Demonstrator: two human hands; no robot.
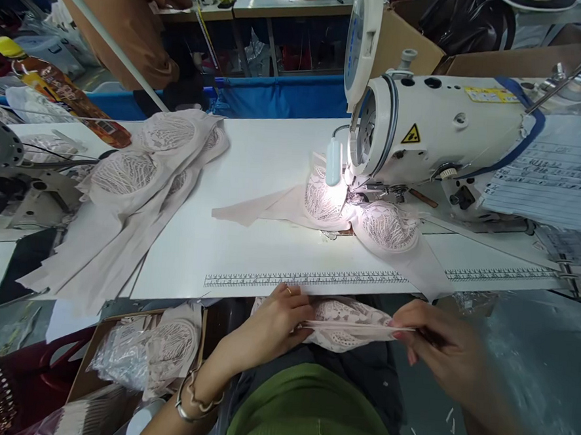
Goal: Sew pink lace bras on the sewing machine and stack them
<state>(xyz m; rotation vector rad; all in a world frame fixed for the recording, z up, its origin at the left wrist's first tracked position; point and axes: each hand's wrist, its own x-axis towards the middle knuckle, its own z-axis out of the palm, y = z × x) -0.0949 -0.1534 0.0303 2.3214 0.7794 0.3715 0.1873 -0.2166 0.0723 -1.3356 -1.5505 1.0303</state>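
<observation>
My left hand [284, 317] and my right hand [433, 338] are both closed, over my lap below the table's front edge. Between them runs a thin pale strip [355, 326], pulled straight, one end in each hand. Whether it is a loose band or a fabric edge I cannot tell. Pale pink lace fabric [344, 342] lies behind and under the strip. Above, on the table, a pale pink bra with lace cups [388, 227] sits at the lit needle area of a white sewing machine [434, 121]. One of its wings hangs over the front edge.
Several pink lace bra pieces [123, 174] are heaped on the table's left side, near a brown drink bottle [71, 99] and another machine [26, 195]. A printed ruler [306, 279] runs along the front edge. A cardboard box [89, 363] holds wrapped cups. Across stands another person [120, 23].
</observation>
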